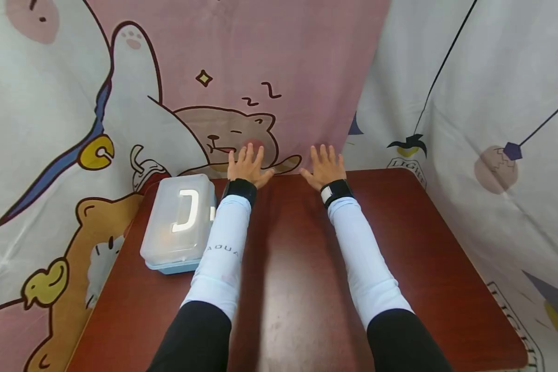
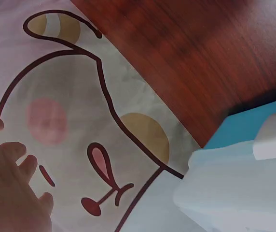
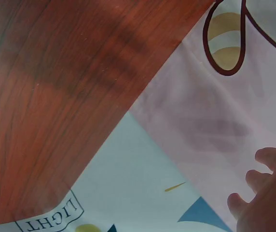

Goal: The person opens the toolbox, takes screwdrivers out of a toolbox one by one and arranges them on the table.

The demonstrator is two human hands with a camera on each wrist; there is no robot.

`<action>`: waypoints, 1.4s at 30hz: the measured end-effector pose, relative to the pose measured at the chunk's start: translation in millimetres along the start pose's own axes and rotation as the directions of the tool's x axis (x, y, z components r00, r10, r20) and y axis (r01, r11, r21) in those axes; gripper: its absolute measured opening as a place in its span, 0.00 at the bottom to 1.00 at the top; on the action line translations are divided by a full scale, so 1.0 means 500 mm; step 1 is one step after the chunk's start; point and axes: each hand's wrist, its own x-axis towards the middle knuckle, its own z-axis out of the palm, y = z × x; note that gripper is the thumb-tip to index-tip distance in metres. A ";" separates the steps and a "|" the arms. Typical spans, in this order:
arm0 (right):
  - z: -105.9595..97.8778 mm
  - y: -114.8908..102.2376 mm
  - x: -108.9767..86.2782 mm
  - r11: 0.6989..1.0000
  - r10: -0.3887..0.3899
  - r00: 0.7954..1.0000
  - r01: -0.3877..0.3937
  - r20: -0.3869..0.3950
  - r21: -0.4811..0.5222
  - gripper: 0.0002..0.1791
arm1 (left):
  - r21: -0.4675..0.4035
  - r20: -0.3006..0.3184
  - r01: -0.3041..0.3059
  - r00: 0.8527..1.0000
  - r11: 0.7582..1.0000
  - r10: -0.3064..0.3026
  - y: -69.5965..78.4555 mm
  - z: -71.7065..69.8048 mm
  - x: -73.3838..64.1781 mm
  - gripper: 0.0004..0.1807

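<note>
In the head view my left hand [image 1: 247, 168] reaches to the far edge of the table, fingers spread and straight, holding nothing. To its right, my right hand [image 1: 324, 168] is stretched out the same way, also with nothing in it. A box with a clear lid, white handle and light-blue base [image 1: 167, 217] stands at the table's left, beside my left forearm. Its contents are only a blur through the lid. Part of the box's blue base [image 2: 239, 123] shows in the left wrist view. Only fingers and part of each hand appear in the wrist views.
The reddish-brown wooden table [image 1: 302, 289] has a rounded far right corner. A printed cloth [image 1: 279, 46] with cartoon animals hangs right behind its far edge, and patterned white cloth [image 1: 469, 129] hangs along the right side.
</note>
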 end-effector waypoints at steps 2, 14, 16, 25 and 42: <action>0.001 -0.011 0.004 1.000 -0.012 1.000 0.012 0.007 0.009 0.47 | 0.003 0.010 0.016 1.000 1.000 -0.016 -0.012 -0.005 -0.005 0.48; 0.028 -0.094 0.025 0.997 -0.074 0.996 0.072 0.040 0.041 0.47 | -0.011 0.006 0.105 0.994 0.994 -0.105 -0.099 -0.032 -0.042 0.48; 0.039 -0.111 0.030 0.993 -0.096 0.994 0.093 0.054 0.069 0.47 | -0.022 0.012 0.139 0.990 0.990 -0.139 -0.122 -0.033 -0.054 0.49; 0.085 -0.169 0.020 0.964 -0.121 0.973 0.068 0.194 0.257 0.47 | -0.088 0.067 0.319 0.947 0.944 -0.314 -0.227 -0.026 -0.111 0.49; 0.194 -0.341 -0.024 0.690 -0.323 0.847 -0.095 0.422 0.717 0.29 | -0.555 0.374 0.337 0.918 0.760 -0.133 -0.445 0.101 -0.313 0.45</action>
